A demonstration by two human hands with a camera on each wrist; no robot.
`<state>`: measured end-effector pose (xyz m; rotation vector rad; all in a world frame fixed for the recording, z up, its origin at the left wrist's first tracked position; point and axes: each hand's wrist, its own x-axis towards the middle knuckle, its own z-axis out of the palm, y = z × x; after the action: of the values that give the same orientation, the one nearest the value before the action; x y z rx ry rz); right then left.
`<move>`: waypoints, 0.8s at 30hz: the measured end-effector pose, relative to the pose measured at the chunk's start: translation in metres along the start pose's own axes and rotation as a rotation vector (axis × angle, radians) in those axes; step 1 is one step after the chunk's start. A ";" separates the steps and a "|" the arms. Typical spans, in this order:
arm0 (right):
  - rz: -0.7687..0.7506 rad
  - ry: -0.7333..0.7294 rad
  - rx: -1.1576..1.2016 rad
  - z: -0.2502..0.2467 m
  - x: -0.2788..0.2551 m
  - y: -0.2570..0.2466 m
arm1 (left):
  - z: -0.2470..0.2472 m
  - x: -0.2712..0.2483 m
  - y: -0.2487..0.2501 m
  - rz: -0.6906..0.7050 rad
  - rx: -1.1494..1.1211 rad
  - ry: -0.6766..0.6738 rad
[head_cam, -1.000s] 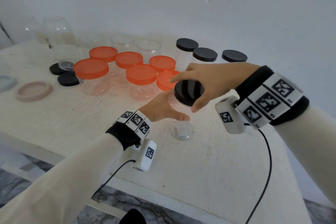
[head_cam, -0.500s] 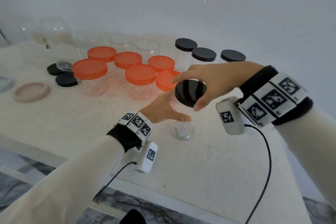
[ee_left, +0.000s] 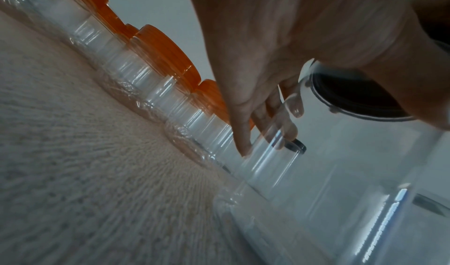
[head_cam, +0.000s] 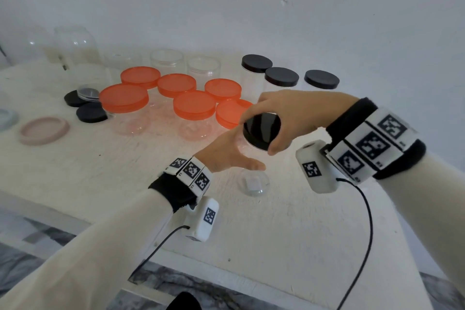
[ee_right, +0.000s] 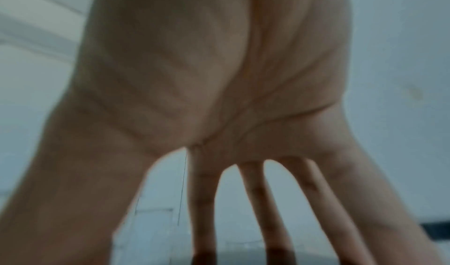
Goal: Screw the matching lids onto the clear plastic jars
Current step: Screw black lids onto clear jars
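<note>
On white counter (head_cam: 75, 171) by pale wall: L hand (head_cam: 226, 151) wrapped round clear jar (head_cam: 254, 168), R hand (head_cam: 289, 113) fingers (head_cam: 276, 148) clamped on black lid (head_cam: 261, 131).

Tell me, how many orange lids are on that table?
6, clustered mid-table: a big front-left one, back-left, centre-back, right-back, centre-front, and one partly hidden behind the right hand. More could hide there.
</note>
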<state>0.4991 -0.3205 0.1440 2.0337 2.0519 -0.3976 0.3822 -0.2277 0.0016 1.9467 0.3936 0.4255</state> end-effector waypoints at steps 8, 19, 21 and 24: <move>0.039 0.001 -0.028 -0.001 -0.001 0.001 | 0.002 -0.002 0.004 0.015 -0.029 -0.012; 0.089 0.073 -0.128 -0.002 0.006 -0.005 | 0.003 0.001 -0.002 0.011 -0.030 -0.012; 0.025 -0.059 -0.090 -0.007 0.002 -0.003 | 0.002 0.001 0.000 0.003 -0.039 -0.021; -0.030 -0.032 -0.042 -0.006 0.002 -0.002 | 0.002 0.001 -0.001 0.000 -0.026 -0.016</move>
<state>0.4976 -0.3167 0.1495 1.9621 2.0564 -0.3864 0.3839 -0.2290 0.0002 1.9241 0.3761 0.4128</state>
